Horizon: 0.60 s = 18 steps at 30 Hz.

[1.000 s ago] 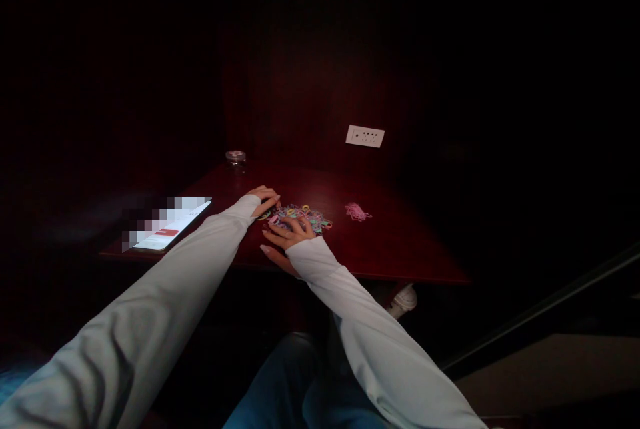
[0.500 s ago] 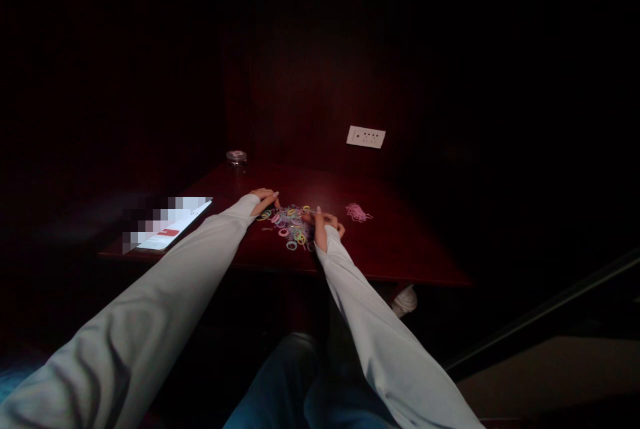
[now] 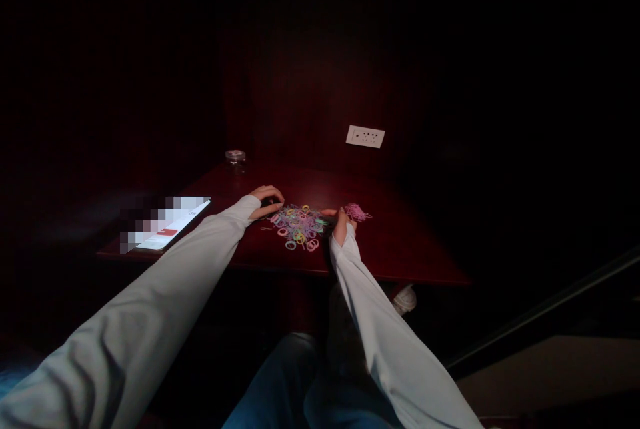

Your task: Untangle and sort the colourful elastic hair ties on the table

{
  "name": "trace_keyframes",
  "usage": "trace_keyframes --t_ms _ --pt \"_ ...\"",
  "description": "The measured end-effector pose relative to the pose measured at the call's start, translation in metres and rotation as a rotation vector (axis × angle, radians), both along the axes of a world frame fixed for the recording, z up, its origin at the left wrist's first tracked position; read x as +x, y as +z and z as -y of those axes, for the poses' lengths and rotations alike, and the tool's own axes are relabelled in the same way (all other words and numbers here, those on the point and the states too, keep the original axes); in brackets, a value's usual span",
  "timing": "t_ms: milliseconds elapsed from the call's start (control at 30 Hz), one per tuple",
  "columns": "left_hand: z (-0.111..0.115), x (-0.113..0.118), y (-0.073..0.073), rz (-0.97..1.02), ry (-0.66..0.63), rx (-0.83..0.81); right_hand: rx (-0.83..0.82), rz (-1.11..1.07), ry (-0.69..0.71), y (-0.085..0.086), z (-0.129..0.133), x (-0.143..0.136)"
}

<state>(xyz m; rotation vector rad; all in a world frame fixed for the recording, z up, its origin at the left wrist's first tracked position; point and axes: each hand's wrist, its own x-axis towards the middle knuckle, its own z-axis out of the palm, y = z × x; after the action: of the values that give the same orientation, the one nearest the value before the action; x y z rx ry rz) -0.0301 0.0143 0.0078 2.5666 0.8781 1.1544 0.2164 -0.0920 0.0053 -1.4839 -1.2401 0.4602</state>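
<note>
A loose heap of small rubber hair ties [image 3: 299, 226] in pink, yellow, purple and mint lies on a dark red table. My left hand [image 3: 267, 200] rests at the heap's left edge, fingers curved and thumb apart, with nothing visible in it. Between this heap and a smaller bunch of pink hair ties [image 3: 355, 212] is my right hand [image 3: 343, 222]. Its thumb is up by the bent fingers and one finger points left over the heap's edge. Whatever those fingers hold is too small and dark to make out.
A lit tablet or phone [image 3: 173, 232], partly pixelated, lies at the table's left. A clear lidded jar [image 3: 235, 158] stands at the back left. On the back wall sits a white socket plate [image 3: 365, 136]. The table's front edge [image 3: 400, 278] runs beyond my knees.
My right hand has moved right, off the mixed heap to beside the pink bunch, uncovering more hair ties. My left hand has shifted slightly, its fingers now curving over the heap's edge.
</note>
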Motion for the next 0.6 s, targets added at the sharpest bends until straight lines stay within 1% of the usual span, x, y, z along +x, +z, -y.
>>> trace_keyframes --t_ms 67,133,267,400,600 --pt "0.006 0.005 0.003 -0.008 -0.047 0.047 -0.076 -0.019 -0.024 0.006 0.002 -0.002" --pt "0.012 0.01 0.004 -0.054 -0.084 0.063 -0.128 0.007 0.0 0.012 0.005 -0.005" --pt "0.018 0.017 0.002 -0.16 -0.163 0.033 -0.132 0.087 0.061 0.019 0.01 -0.013" --pt "0.016 0.015 0.0 -0.153 -0.176 -0.025 -0.2 0.147 0.063 0.02 0.011 -0.019" --pt "0.014 0.01 0.003 -0.144 -0.167 -0.1 -0.232 0.205 0.023 0.02 0.009 -0.021"
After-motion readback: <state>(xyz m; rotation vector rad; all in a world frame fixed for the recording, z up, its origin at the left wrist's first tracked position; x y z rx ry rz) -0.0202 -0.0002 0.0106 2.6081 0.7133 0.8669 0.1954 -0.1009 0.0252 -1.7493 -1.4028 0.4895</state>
